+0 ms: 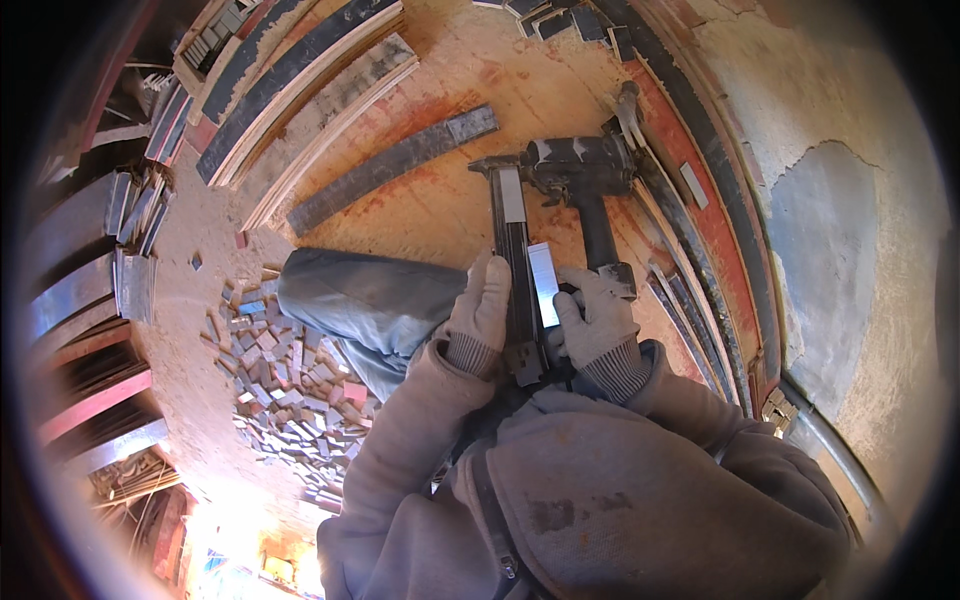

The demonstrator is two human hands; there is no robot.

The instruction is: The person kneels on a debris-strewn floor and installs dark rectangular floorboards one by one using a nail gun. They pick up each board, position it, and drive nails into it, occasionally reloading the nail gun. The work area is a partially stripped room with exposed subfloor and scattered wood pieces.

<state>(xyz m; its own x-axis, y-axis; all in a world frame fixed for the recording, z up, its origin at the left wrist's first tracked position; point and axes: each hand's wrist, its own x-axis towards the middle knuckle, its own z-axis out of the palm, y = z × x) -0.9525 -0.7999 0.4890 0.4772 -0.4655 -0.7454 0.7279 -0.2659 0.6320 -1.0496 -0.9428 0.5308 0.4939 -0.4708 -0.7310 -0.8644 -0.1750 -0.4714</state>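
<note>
A black nail gun rests in front of me, its nose toward the left and its handle running down toward me. My left hand, in a pale knit glove, is closed around the long dark magazine. A silvery strip of fasteners lies along the magazine's far part. Beside the magazine stands a second bright strip of fasteners. My right hand, gloved too, has its thumb and fingers closed at this strip's lower end, near the base of the gun's handle. The exact finger contact is partly hidden.
A curved dark board lies on the dusty wooden surface ahead. Stacked curved boards stand at the far left, and more curved strips at the right by the wall. Small wood offcuts are heaped left of my leg.
</note>
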